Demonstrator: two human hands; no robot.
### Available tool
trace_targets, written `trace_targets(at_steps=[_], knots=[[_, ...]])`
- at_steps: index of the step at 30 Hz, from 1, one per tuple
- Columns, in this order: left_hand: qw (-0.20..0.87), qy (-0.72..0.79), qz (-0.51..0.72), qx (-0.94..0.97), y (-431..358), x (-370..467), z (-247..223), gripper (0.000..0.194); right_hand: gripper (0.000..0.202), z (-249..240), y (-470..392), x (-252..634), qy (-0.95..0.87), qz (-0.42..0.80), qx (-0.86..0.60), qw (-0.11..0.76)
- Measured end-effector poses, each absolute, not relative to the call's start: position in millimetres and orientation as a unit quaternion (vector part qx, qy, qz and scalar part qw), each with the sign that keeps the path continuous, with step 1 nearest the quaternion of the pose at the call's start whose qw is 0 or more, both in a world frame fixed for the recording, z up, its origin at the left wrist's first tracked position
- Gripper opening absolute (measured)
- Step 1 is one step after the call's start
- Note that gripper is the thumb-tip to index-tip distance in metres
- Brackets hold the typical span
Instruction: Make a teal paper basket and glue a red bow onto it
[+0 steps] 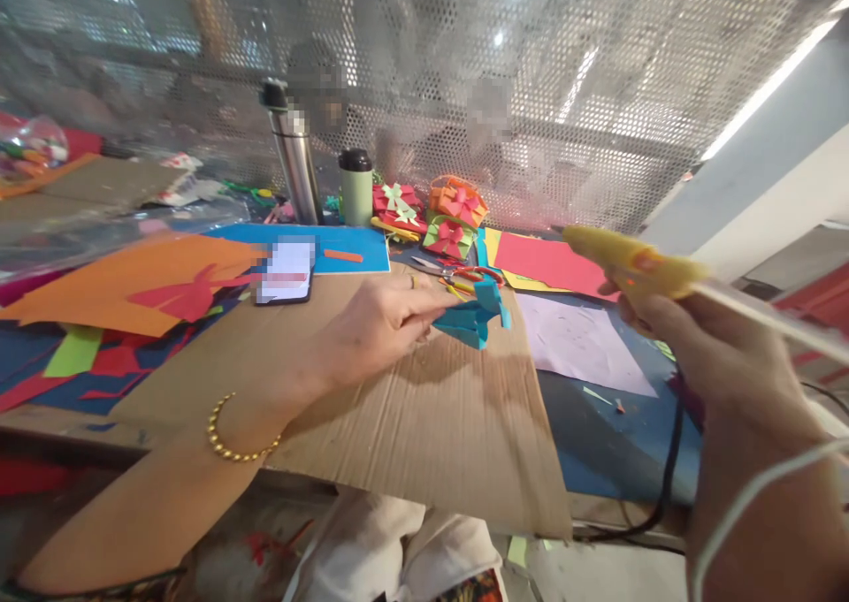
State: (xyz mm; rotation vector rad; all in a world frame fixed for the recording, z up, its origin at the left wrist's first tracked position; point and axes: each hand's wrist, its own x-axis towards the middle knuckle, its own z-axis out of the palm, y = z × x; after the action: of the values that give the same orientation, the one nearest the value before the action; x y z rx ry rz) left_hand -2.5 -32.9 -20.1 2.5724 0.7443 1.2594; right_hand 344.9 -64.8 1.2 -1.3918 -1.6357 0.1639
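My left hand [398,310] pinches a folded blue paper piece [476,317] above a sheet of brown cardboard [424,434]. The piece has several flaps and looks like a bow or a small box; I cannot tell which. On the right, my right hand [703,337] is wrapped round a yellow hot glue gun [630,262], raised above the table with its nozzle pointing left. A clear glue stick [776,313] sticks out of its back end. Scissors [457,272] with red and orange handles lie just beyond the blue paper piece.
Folded paper boxes with bows [457,217] are stacked at the back, beside a green tumbler [356,186] and a steel flask [296,160]. A phone [286,270] and orange paper [133,275] lie left. Red paper [550,264] and a lilac sheet [584,341] lie right, near a black cord [671,461].
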Motion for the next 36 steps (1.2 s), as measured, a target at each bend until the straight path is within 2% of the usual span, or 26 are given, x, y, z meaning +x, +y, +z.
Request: trace_targets(at_steps=[2, 4, 6, 7, 9, 12, 14, 18, 23, 27, 32, 36], knots=[[0.132, 0.248, 0.444, 0.851, -31, -2, -21, 0.034, 0.035, -1, -45, 356, -0.716, 0.051, -0.618, 0.320], [0.200, 0.248, 0.462, 0.828, -30, 0, -21, 0.029, 0.028, -11, -24, 369, -0.739, 0.039, -0.641, 0.206], [0.286, 0.245, 0.470, 0.798, -30, 3, -21, 0.024, 0.022, -24, -8, 381, -0.740, 0.060, -0.661, 0.108], [0.329, 0.244, 0.471, 0.781, -30, 4, -20, 0.022, 0.022, -29, -3, 385, -0.749, 0.067, -0.652, 0.093], [0.404, 0.244, 0.464, 0.750, -31, 7, -20, 0.021, 0.028, -34, -2, 385, -0.769, 0.054, -0.627, 0.115], [0.492, 0.262, 0.433, 0.708, -31, 11, -21, 0.026, 0.034, -20, -22, 360, -0.791, -0.019, -0.541, 0.285], [0.532, 0.282, 0.409, 0.685, -30, 12, -24, 0.027, 0.028, -1, -42, 330, -0.811, 0.006, -0.459, 0.363], [0.552, 0.308, 0.390, 0.670, -30, 15, -30, 0.025, 0.018, 25, -71, 282, -0.855, 0.064, -0.381, 0.347], [0.534, 0.292, 0.395, 0.688, -35, 21, -29, 0.020, 0.026, 15, -72, 265, -0.865, 0.094, -0.390, 0.301], [0.526, 0.268, 0.389, 0.707, -40, 26, -26, 0.018, 0.005, 1, -68, 256, -0.840, 0.119, -0.428, 0.312], [0.528, 0.269, 0.383, 0.708, -43, 27, -25, 0.018, 0.020, -3, -66, 249, -0.817, 0.167, -0.429, 0.348], [0.530, 0.269, 0.380, 0.708, -43, 27, -25, 0.017, 0.022, -5, -64, 248, -0.808, 0.186, -0.412, 0.376]])
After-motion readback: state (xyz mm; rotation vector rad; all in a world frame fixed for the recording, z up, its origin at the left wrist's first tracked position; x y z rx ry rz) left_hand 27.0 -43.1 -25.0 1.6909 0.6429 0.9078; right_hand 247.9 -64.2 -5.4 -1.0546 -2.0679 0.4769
